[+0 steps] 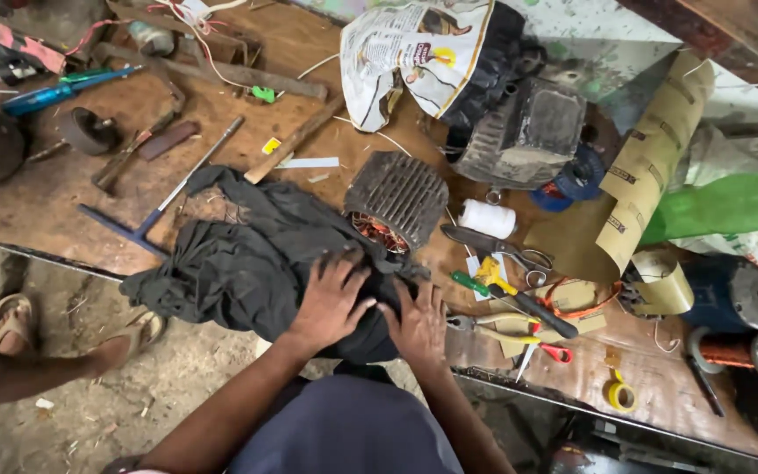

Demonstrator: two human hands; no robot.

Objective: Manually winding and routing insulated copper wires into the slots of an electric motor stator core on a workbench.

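My left hand (330, 300) lies flat, fingers spread, on a crumpled black cloth (239, 254) at the near edge of a worn wooden workbench (133, 114). My right hand (418, 323) rests palm down on the same cloth, beside the left. The cloth partly covers a ribbed motor stator (398, 195) with copper windings showing at its open end. Neither hand grips anything.
Right of my hands lie pliers, a yellow-handled tool (519, 298), scissors (506, 250), a white thread spool (487, 219) and a yellow tape roll (621, 397). A dark motor housing (524, 132), a printed sack, brown insulation paper (655, 167) and a green bottle (730, 204) crowd the back. Another person's sandalled feet (10, 320) stand on the floor at the left.
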